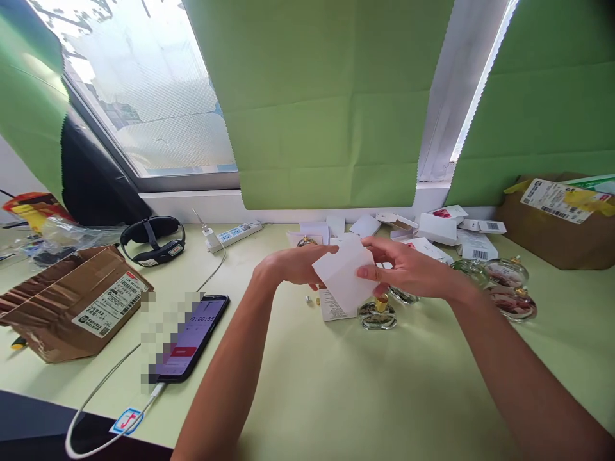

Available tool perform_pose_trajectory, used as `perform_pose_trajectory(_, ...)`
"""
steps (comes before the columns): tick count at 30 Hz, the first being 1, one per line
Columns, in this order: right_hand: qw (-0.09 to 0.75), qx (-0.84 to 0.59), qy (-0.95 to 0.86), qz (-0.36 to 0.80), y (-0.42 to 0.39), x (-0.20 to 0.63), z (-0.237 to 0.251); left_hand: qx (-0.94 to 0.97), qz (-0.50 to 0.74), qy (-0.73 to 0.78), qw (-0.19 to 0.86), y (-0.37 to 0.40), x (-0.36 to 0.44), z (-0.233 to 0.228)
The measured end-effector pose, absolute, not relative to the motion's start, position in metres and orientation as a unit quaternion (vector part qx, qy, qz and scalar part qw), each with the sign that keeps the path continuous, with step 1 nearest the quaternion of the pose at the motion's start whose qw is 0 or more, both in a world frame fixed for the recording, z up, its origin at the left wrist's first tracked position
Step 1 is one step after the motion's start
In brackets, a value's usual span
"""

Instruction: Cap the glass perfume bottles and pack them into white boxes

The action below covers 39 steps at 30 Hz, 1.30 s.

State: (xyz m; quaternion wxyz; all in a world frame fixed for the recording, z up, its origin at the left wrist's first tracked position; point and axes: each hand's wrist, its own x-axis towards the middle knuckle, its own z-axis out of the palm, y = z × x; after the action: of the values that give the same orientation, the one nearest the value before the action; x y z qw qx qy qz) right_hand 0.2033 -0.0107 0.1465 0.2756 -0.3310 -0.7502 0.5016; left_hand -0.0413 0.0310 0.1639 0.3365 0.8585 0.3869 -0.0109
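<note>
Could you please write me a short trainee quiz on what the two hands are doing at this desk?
1. True or false: the left hand and the right hand both hold the white box.
2. What lies on the table left of the person's left forearm? A) a phone on a cable B) a laptop C) a mug
3. Fill in: directly below the white box stands a glass bottle with a ____ cap.

Key
1. True.
2. A, the phone with its white cable.
3. Gold.
</note>
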Motion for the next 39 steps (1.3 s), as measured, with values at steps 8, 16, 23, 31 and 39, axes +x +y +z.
perform_pose_trajectory(8,0.422,-0.368,-0.687,0.463,-0.004,0.204,0.144,0.88,-0.016,0.403,0.25,0.031,-0.044,0.167)
perform_pose_trajectory(16,0.552,-0.419,-0.603,0.394,-0.005,0.199,0.148,0.873,0.135,0.372,0.286,0.015,-0.039,0.182)
perform_pose_trajectory(23,0.558,-0.437,-0.61,0.355,-0.014,0.19,0.15,0.859,0.248,0.334,0.298,-0.009,-0.03,0.193)
perform_pose_trajectory(31,0.489,-0.353,-0.633,0.485,-0.018,0.186,0.148,0.863,0.242,0.369,0.246,-0.012,-0.016,0.184)
perform_pose_trajectory(39,0.453,-0.27,-0.639,0.561,-0.015,0.198,0.153,0.852,0.29,0.348,0.262,-0.006,-0.018,0.184)
